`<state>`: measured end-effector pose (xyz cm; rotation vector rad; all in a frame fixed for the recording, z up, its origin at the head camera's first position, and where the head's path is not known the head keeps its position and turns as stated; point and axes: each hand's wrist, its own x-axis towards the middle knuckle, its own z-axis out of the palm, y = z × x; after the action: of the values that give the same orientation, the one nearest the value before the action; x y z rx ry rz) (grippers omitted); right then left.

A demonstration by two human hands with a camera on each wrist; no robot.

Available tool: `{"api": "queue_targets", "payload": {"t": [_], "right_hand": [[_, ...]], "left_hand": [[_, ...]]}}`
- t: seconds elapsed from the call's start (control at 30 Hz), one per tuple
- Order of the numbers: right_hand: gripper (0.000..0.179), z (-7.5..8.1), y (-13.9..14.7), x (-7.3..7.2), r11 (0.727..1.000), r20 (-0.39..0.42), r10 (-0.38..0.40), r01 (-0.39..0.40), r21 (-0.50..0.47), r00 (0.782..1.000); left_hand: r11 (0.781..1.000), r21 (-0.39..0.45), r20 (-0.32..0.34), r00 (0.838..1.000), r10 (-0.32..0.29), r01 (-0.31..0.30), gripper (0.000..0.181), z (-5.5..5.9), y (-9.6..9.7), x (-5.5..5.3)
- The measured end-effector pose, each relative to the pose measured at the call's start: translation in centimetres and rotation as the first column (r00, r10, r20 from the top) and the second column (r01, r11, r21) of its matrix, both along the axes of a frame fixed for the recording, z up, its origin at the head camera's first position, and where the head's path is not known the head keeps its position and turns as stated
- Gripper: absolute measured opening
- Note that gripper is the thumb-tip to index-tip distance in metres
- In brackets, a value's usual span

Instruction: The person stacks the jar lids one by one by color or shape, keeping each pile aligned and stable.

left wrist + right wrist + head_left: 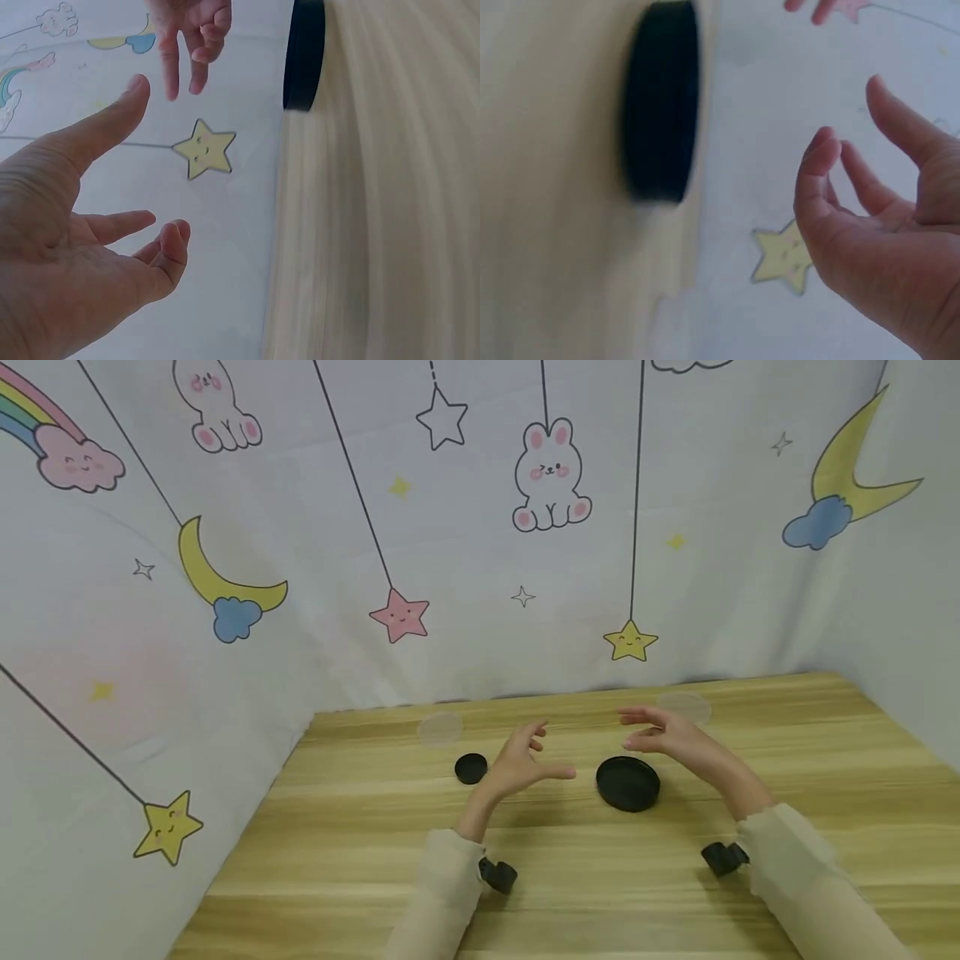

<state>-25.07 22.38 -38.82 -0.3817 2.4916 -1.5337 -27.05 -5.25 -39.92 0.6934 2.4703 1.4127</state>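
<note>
A large, shallow, round black dish [628, 785] lies on the wooden table in front of me, between my two arms. My left hand [517, 764] hovers to its left, thumb pointing towards it and fingers loosely bent around nothing. Above the dish's far right side is my right hand [675, 739], also without anything in its grasp. Beside the left hand sits a smaller round black dish [471, 768]. Both wrist views catch a black dish side-on, at the top right of the left wrist view [304, 56] and the upper left of the right wrist view [661, 101].
Two pale, see-through round discs [441, 730] [684, 707] lie towards the back of the wooden table [600, 893]. A white cloth [480, 527] printed with stars, moons and rabbits hangs behind the table's far edge. Small black devices [498, 875] are strapped at both sleeves.
</note>
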Motion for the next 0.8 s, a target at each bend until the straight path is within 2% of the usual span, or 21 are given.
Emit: {"api": "queue_targets", "payload": {"t": [0.17, 0.23, 0.33, 0.5, 0.7, 0.8], "right_hand": [[0.066, 1.7, -4.4, -1.0, 0.997, -0.016, 0.015, -0.016, -0.079, 1.000], [0.065, 2.0, -6.1, -1.4, 0.993, -0.010, 0.023, -0.024, -0.115, 1.000], [0.064, 1.9, -8.5, -1.9, 0.986, 0.022, 0.029, -0.025, -0.165, 0.999], [0.061, 0.7, -12.3, -2.4, 0.973, 0.075, 0.033, -0.015, -0.229, 0.997], [0.061, -1.4, -15.7, -3.0, 0.957, 0.104, 0.007, 0.023, -0.288, 0.995], [0.060, -2.6, -16.5, -3.0, 0.947, 0.123, -0.022, 0.060, -0.315, 0.992]], "left_hand": [[0.994, 0.018, -0.013, 0.994, 0.110, -0.110, 0.089, 0.3, -5.7, -0.6], [0.988, 0.021, -0.006, 0.988, 0.156, -0.156, 0.087, 0.2, -7.7, -0.8], [0.983, 0.025, 0.009, 0.983, 0.184, -0.184, 0.084, 0.1, -10.2, -1.1], [0.978, 0.024, 0.053, 0.978, 0.204, -0.205, 0.084, -0.1, -12.8, -1.8], [0.981, 0.045, 0.111, 0.977, 0.181, -0.187, 0.086, -0.5, -15.7, -2.8], [0.981, 0.076, 0.144, 0.975, 0.167, -0.179, 0.080, -1.2, -16.4, -3.2]]}}
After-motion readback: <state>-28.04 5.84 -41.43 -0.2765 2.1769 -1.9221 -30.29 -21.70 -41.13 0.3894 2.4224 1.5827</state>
